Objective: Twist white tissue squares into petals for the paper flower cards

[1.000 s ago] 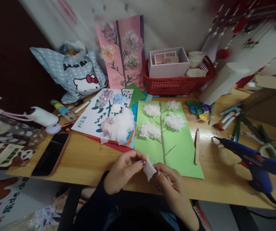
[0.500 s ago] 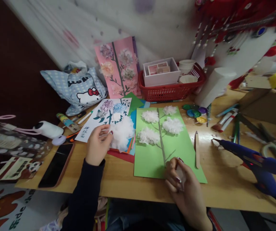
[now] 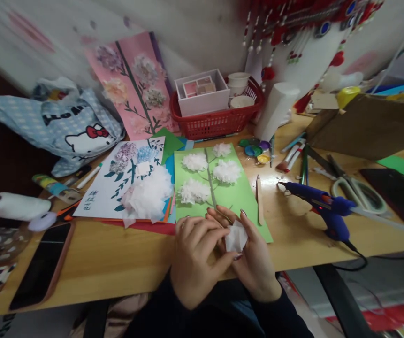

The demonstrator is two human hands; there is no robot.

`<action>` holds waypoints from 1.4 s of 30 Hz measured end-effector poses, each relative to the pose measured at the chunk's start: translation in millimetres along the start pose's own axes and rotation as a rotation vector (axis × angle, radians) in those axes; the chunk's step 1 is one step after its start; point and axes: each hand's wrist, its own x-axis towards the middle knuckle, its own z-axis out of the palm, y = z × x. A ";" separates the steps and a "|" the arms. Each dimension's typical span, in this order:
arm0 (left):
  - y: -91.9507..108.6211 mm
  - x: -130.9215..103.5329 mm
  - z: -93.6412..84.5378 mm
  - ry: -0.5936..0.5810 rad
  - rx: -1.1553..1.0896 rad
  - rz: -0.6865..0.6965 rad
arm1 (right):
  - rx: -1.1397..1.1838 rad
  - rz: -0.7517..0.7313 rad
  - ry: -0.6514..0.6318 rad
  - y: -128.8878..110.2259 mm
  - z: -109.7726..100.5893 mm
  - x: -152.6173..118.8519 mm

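A small square of white tissue paper (image 3: 236, 238) lies in my right hand (image 3: 258, 265), whose fingers curl up around it. My left hand (image 3: 200, 256) meets it from the other side, thumb and fingers closed at the paper's left edge. Both hands are over the lower edge of the green card (image 3: 239, 202). Fluffy white paper flowers (image 3: 194, 191) sit on that card along a painted stem. To the left, a heap of loose white tissue (image 3: 148, 193) rests on a white card with painted leaves (image 3: 98, 195).
A blue glue gun (image 3: 319, 199), scissors (image 3: 358, 192) and a wooden stick (image 3: 260, 199) lie to the right. Paint pots (image 3: 254, 149) and a red basket (image 3: 216, 123) stand behind. At left are a phone (image 3: 43, 263) and a checked bag (image 3: 82, 126).
My left hand has moved from the tissue heap rightward to my right hand, and now touches the tissue square there. The view has turned right.
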 end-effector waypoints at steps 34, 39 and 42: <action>-17.1 3.5 -13.4 0.093 -0.454 -0.584 | 0.019 0.013 0.035 -1.6 3.7 -3.6; -22.6 6.6 -29.0 0.099 -0.667 -0.743 | -0.092 0.034 -0.036 -1.2 0.9 -7.5; -24.0 5.4 -33.6 0.000 -0.699 -0.719 | -0.260 0.063 -0.127 2.6 -2.5 -10.4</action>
